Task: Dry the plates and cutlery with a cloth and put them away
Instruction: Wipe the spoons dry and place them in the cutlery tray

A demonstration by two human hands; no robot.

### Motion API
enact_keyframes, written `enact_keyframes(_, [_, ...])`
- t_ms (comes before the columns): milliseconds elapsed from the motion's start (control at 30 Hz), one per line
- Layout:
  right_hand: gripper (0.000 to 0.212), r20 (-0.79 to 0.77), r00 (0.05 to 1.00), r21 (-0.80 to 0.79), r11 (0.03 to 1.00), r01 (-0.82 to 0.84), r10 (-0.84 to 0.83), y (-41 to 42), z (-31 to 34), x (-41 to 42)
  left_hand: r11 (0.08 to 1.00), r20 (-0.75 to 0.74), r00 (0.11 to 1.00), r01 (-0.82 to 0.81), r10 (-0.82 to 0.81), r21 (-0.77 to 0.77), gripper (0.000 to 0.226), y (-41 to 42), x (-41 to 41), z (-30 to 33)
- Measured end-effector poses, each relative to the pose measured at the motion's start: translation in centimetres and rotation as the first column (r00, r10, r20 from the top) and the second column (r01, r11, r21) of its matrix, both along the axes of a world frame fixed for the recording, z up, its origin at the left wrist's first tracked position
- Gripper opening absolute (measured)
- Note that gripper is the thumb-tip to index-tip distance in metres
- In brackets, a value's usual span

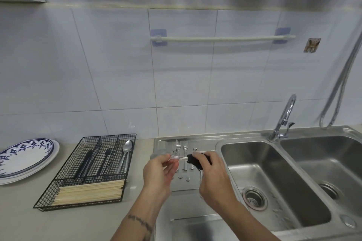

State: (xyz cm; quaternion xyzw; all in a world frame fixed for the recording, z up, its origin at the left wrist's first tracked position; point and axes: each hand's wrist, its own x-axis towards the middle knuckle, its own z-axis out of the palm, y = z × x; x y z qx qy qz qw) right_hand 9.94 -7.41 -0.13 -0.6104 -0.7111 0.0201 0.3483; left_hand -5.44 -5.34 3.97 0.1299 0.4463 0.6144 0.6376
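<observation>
Wiping one piece of cutlery over the drainboard.
Left hand (159, 170) fingers pinch a metal utensil (177, 158) by one end; right hand (211, 178) fingers clamp a dark cloth (195, 160) round its other end, above forks (182, 154) lying at the drainboard's (162, 144) back edge, wire tray (94, 170) just left.

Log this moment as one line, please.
phase: drying cutlery | left hand: holds utensil | right hand: wipes it with dark cloth | forks: waiting on drainboard | wire tray: one spoon
</observation>
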Motion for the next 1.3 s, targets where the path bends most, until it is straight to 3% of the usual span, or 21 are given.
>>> enact_keyframes(133, [0.067,-0.023,0.999,0.005,1.0,-0.029,0.029,0.7,0.4,0.0,0.979,-0.041,0.998,0.056,-0.049,0.196,0.038,0.0,-0.6,-0.5])
enact_keyframes(200, [0.064,-0.105,0.992,-0.032,0.996,-0.079,0.075,0.9,0.3,0.4,0.945,-0.168,0.984,0.11,-0.06,0.308,0.042,0.0,-1.1,-0.9])
enact_keyframes(267, [0.059,-0.174,0.981,-0.075,0.992,-0.106,0.091,0.9,0.3,0.9,0.914,-0.338,0.94,0.181,-0.052,0.363,0.031,-0.2,-1.5,-1.4])
enact_keyframes(333, [0.053,-0.178,0.981,-0.117,0.988,-0.101,0.079,1.0,0.3,1.6,0.923,-0.492,0.871,0.185,0.006,0.339,0.015,-0.4,-1.5,-1.7])
enact_keyframes(400, [0.051,-0.159,0.986,-0.131,0.989,-0.069,0.048,1.0,0.1,1.9,0.948,-0.594,0.801,0.133,0.07,0.291,0.018,-0.5,-1.3,-2.0])
enact_keyframes(533, [0.056,-0.04,0.995,0.09,0.991,0.099,-0.095,0.8,0.7,1.1,0.982,-0.825,0.545,0.018,0.149,0.189,0.017,-0.7,-0.8,-2.1])
enact_keyframes(633, [0.059,0.045,0.999,0.204,0.979,0.009,-0.019,0.6,1.6,-0.6,0.988,-0.882,0.455,0.022,0.124,0.15,0.019,-0.7,-0.2,-1.9])
enact_keyframes(733, [0.069,0.205,0.975,0.101,0.989,-0.105,0.083,0.3,0.1,-1.6,0.998,-0.825,0.561,-0.01,0.063,0.069,0.014,0.1,0.0,-1.6])
enact_keyframes(800, [0.078,0.26,0.963,0.016,0.997,-0.081,0.074,0.1,-1.5,-1.0,0.999,-0.773,0.632,-0.032,0.045,0.032,0.016,0.5,-0.5,-1.4])
enact_keyframes(900, [0.082,0.264,0.964,-0.038,0.999,-0.02,0.029,0.1,-1.8,0.1,0.999,-0.735,0.678,-0.039,0.022,-0.006,0.02,0.5,-1.2,-1.3])
enact_keyframes(1100, [0.086,0.314,0.94,-0.005,0.991,-0.134,0.129,0.5,-0.7,-1.2,0.999,-0.64,0.768,0.029,-0.036,-0.022,0.012,1.2,-0.7,-1.2])
enact_keyframes(1300, [0.08,0.254,0.963,-0.092,0.994,-0.065,0.086,0.8,-0.7,0.2,0.998,-0.498,0.867,-0.014,-0.021,-0.065,0.013,2.1,-2.8,-2.3])
